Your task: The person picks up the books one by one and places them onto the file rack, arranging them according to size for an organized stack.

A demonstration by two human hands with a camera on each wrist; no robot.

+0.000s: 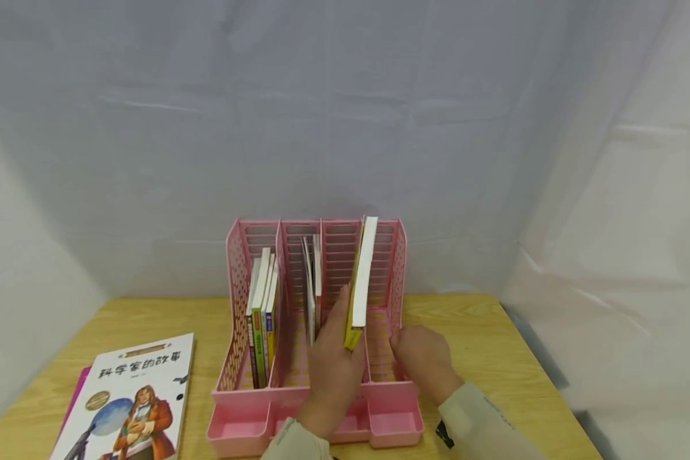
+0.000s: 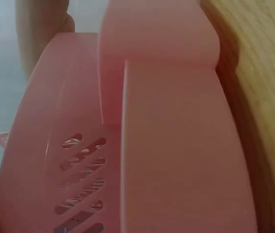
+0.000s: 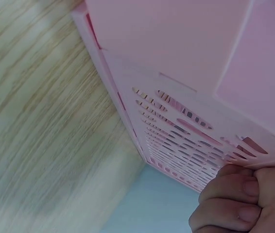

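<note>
My left hand (image 1: 333, 367) holds a thick book (image 1: 364, 275) with yellow covers, its white page edges showing. The book is upright, leaning slightly, above the right part of a pink desktop book rack (image 1: 319, 397). With curled fingers my right hand (image 1: 425, 358) grips the front edge of the rack's right side wall; the right wrist view shows those knuckles (image 3: 232, 194) against the slotted wall (image 3: 176, 138). Several thin books (image 1: 262, 313) stand in the leftmost compartment. A few more (image 1: 313, 275) lean in the compartment beside it. The left wrist view mostly shows the rack's front (image 2: 176, 136).
A white book (image 1: 140, 396) with a picture of a person in a red coat lies at the left, over something magenta (image 1: 76, 396). Small open trays (image 1: 395, 425) line the rack's front. The wooden table (image 1: 471, 319) meets pale sheeting behind and at the sides.
</note>
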